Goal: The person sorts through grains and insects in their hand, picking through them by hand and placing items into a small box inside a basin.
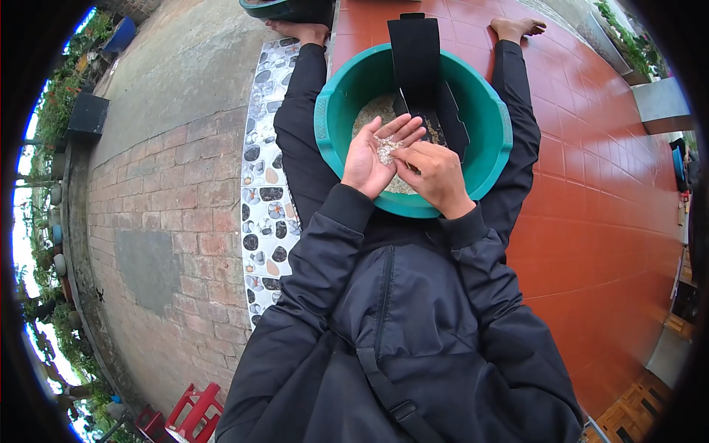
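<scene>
My left hand lies palm up over the near part of a green plastic tub, its fingers stretched out. A small heap of pale, rice-like grains rests in that palm. At the heap, my right hand has thumb and fingers pinched together; what is between the fingertips is too small to make out. More pale grains cover the tub's bottom, partly hidden by my hands. An open black box stands inside the tub, its tall flap rising above the far rim, with darker bits in it.
The tub sits between my outstretched legs. Red tiles cover the floor at right; a pebble-patterned strip and brick paving lie at left. Another dark tub is at the far edge. A red plastic stool stands lower left.
</scene>
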Motion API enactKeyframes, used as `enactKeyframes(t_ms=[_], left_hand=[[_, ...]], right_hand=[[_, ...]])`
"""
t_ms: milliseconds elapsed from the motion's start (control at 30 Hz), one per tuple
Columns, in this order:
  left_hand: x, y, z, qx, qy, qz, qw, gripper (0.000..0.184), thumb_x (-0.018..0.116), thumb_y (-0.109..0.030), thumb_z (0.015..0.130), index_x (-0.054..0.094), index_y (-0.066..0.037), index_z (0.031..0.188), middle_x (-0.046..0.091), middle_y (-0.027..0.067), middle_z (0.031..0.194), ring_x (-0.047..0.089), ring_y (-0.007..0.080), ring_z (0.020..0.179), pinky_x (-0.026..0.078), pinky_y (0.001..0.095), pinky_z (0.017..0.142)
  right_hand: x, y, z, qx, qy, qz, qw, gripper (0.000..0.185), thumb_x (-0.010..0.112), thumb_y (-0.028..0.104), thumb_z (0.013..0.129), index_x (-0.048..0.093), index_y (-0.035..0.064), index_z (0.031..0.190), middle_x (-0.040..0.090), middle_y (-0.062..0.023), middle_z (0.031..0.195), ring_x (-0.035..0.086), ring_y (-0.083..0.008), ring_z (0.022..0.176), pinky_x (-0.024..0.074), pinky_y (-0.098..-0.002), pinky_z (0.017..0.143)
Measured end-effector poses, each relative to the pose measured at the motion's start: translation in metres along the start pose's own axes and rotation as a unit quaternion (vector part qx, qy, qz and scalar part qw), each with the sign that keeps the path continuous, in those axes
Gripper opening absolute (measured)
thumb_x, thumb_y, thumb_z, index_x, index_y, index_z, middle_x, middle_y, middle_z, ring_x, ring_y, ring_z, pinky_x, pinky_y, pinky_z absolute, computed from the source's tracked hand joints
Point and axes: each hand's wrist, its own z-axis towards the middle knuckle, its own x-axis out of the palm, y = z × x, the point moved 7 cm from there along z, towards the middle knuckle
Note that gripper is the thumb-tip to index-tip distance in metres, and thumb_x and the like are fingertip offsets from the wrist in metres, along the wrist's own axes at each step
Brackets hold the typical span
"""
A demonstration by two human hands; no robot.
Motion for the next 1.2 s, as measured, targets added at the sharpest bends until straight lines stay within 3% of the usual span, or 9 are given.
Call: enactKeyframes(t_ms=[133, 233, 300, 500, 633, 733, 833, 967, 1200], left_hand=[[0.002, -0.001, -0.001, 0.000, -0.009, 0.000, 1.000, 0.054, 0.037, -0.033, 0.103, 0.043, 0.009, 0.137, 0.046, 0.0252, 0.142, 0.043, 0.0364, 0.135, 0.033, 0.0449, 0.115], [0.001, 0.000, -0.001, -0.003, -0.023, -0.004, 1.000, 0.053, 0.032, -0.033, 0.104, 0.048, 0.007, 0.134, 0.053, 0.0235, 0.136, 0.050, 0.0346, 0.129, 0.039, 0.0442, 0.112], [0.001, 0.000, -0.001, -0.004, -0.020, -0.006, 1.000, 0.053, 0.032, -0.033, 0.104, 0.048, 0.007, 0.133, 0.053, 0.0234, 0.136, 0.050, 0.0345, 0.129, 0.039, 0.0444, 0.111], [0.001, -0.001, -0.002, -0.005, -0.017, -0.003, 1.000, 0.053, 0.037, -0.033, 0.103, 0.044, 0.008, 0.136, 0.048, 0.0239, 0.141, 0.045, 0.0358, 0.133, 0.036, 0.0448, 0.113], [0.003, -0.001, -0.002, -0.003, -0.019, -0.011, 1.000, 0.053, 0.037, -0.032, 0.104, 0.044, 0.009, 0.136, 0.049, 0.0246, 0.140, 0.047, 0.0365, 0.132, 0.037, 0.0442, 0.114], [0.004, -0.001, -0.002, -0.002, -0.023, 0.008, 1.000, 0.053, 0.036, -0.032, 0.104, 0.044, 0.010, 0.136, 0.049, 0.0252, 0.139, 0.046, 0.0370, 0.133, 0.037, 0.0443, 0.114], [0.005, -0.002, -0.002, 0.000, -0.015, 0.006, 1.000, 0.053, 0.036, -0.032, 0.104, 0.044, 0.010, 0.136, 0.048, 0.0254, 0.140, 0.045, 0.0375, 0.133, 0.037, 0.0441, 0.114], [0.007, -0.001, -0.001, -0.007, -0.008, 0.015, 1.000, 0.054, 0.035, -0.032, 0.104, 0.043, 0.009, 0.137, 0.047, 0.0247, 0.141, 0.044, 0.0366, 0.134, 0.036, 0.0435, 0.114], [0.009, 0.000, -0.004, -0.017, -0.003, 0.029, 0.999, 0.056, 0.032, -0.035, 0.104, 0.040, 0.007, 0.141, 0.045, 0.0214, 0.145, 0.041, 0.0346, 0.137, 0.031, 0.0437, 0.116]], right_hand=[[-0.003, 0.000, 0.001, 0.033, -0.001, 0.039, 0.999, 0.015, 0.072, 0.011, 0.075, 0.074, 0.0087, 0.090, 0.065, -0.0050, 0.075, 0.064, -0.0231, 0.067, 0.0508, -0.0320, 0.061], [0.001, -0.016, -0.004, 0.153, 0.024, 0.150, 0.976, 0.018, 0.072, 0.007, 0.076, 0.075, 0.0073, 0.094, 0.066, -0.0049, 0.074, 0.062, -0.0147, 0.062, 0.0496, -0.0268, 0.060], [0.006, -0.026, -0.009, 0.220, 0.024, 0.271, 0.937, 0.018, 0.071, 0.004, 0.080, 0.076, 0.0044, 0.098, 0.070, -0.0034, 0.078, 0.060, -0.0060, 0.064, 0.0480, -0.0226, 0.061], [0.007, -0.042, -0.018, 0.324, 0.013, 0.473, 0.819, 0.016, 0.070, 0.007, 0.089, 0.073, -0.0039, 0.101, 0.071, -0.0018, 0.086, 0.061, -0.0044, 0.074, 0.0485, -0.0182, 0.068], [-0.011, -0.071, -0.018, 0.326, -0.038, 0.441, 0.835, 0.015, 0.071, 0.006, 0.088, 0.073, -0.0031, 0.100, 0.070, -0.0007, 0.086, 0.060, -0.0023, 0.074, 0.0477, -0.0166, 0.067], [-0.033, -0.091, -0.016, 0.321, -0.049, 0.254, 0.911, 0.014, 0.071, 0.008, 0.088, 0.072, -0.0032, 0.097, 0.066, 0.0026, 0.077, 0.057, -0.0009, 0.068, 0.0437, -0.0164, 0.060], [-0.043, -0.086, -0.019, 0.329, -0.164, 0.284, 0.886, 0.012, 0.072, 0.008, 0.087, 0.072, -0.0030, 0.092, 0.064, 0.0027, 0.072, 0.053, -0.0008, 0.063, 0.0413, -0.0174, 0.056], [-0.035, -0.053, -0.012, 0.274, -0.083, 0.220, 0.932, 0.012, 0.072, 0.008, 0.085, 0.070, -0.0032, 0.086, 0.061, 0.0008, 0.068, 0.049, -0.0022, 0.058, 0.0388, -0.0207, 0.052], [-0.015, -0.024, 0.001, 0.135, -0.017, 0.066, 0.989, 0.010, 0.073, 0.008, 0.076, 0.072, 0.0064, 0.085, 0.058, -0.0049, 0.066, 0.055, -0.0169, 0.055, 0.0440, -0.0293, 0.052]])
